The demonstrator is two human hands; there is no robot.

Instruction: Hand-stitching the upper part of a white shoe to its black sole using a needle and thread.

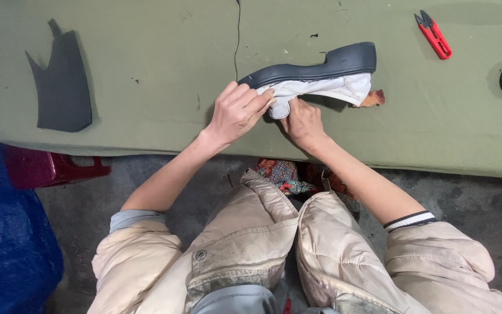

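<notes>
Head view: two hands, left hand [236, 110] and right hand [302, 121], both pinching one shoe [321, 72].

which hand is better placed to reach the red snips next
Right, probably. The red snips lie on the green table at the far right, on the right hand's side. The left hand pinches the pale upper at the toe of the shoe, farther away; it could steady the shoe.
</notes>
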